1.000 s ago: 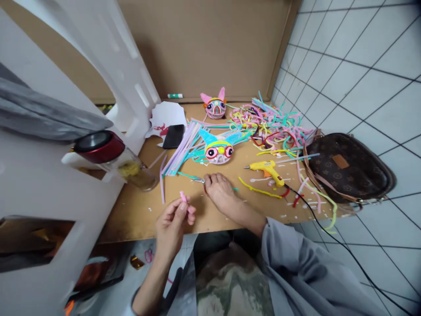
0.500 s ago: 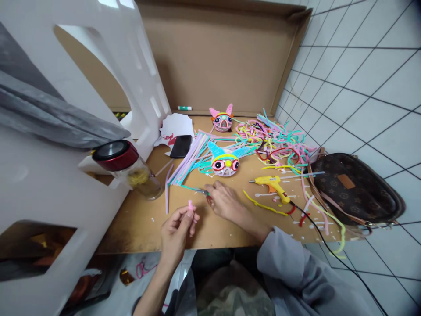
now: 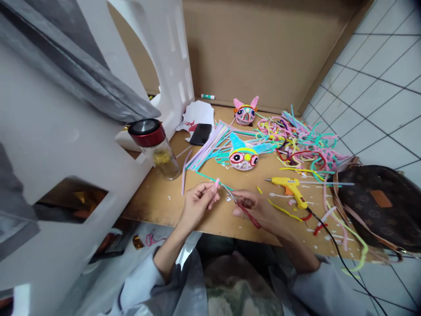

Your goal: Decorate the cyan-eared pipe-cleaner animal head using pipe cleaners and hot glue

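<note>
Between the thumb and fingers of my left hand (image 3: pixel 200 202) is a small pink fuzzy piece (image 3: pixel 217 181), its tip sticking up. Red-handled scissors (image 3: pixel 245 210) are in my right hand (image 3: pixel 258 208), blades pointing up and left, close to the pink piece. Whether the blades touch it I cannot tell. Just beyond my hands sits a blue-eared animal head (image 3: pixel 244 157) with pink-rimmed eyes and a yellow nose. Farther back stands a similar pink-eared head (image 3: pixel 245 114). A bundle of lilac and teal pipe cleaners (image 3: pixel 210 145) lies left of the blue-eared head.
A yellow glue gun (image 3: pixel 291 188) with a black cord lies at the right, near a brown handbag (image 3: pixel 391 202). Tangled pipe cleaners (image 3: pixel 302 140) heap behind it. To the left are a glass bottle (image 3: pixel 164 160) with a red lid and a black phone (image 3: pixel 201 134).
My right hand has lifted the scissors off the table and brought them up to the pink piece. My left hand has risen with the piece. The view has shifted left.
</note>
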Demonstrator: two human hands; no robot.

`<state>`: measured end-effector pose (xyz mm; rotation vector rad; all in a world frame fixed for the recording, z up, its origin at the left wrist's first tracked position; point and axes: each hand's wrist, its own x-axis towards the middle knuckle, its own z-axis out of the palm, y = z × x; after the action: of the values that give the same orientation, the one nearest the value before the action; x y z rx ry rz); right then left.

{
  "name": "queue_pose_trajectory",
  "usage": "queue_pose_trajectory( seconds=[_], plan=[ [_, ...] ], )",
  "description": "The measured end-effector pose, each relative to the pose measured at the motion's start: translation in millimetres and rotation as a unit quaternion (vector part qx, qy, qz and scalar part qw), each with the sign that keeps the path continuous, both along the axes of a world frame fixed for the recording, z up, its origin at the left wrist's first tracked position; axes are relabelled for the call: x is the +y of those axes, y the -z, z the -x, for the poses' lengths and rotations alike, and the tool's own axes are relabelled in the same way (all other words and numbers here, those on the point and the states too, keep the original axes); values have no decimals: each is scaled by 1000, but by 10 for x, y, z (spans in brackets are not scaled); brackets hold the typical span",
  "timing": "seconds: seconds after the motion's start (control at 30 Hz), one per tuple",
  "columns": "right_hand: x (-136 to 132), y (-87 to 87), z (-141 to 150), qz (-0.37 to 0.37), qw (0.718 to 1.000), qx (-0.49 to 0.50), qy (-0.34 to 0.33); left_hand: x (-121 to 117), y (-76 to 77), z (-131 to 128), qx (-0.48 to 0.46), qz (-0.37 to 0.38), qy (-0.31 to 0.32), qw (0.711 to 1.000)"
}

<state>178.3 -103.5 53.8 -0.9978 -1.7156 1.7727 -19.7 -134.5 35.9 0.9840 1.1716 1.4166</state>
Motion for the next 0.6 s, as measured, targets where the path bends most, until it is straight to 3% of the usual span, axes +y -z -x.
queue_pose_trajectory(
  seconds=[0.1, 0.27, 0.37, 0.6],
  plan=[
    [-26, -46, 21, -53, 997, -48, -25, -14, -17, 8, 39, 7, 18, 999],
    [6, -73, 2, -122, 983, -140, -7, -50, -11, 51, 99, 21, 11, 995],
    [7, -73, 14, -151, 975, -165, -10, -77, -8, 33, 122, 13, 46, 991],
    [-30, -12, 72, -101, 988, -112, -33, -95, -38, -16, 116, 3, 104, 988]
  ],
)
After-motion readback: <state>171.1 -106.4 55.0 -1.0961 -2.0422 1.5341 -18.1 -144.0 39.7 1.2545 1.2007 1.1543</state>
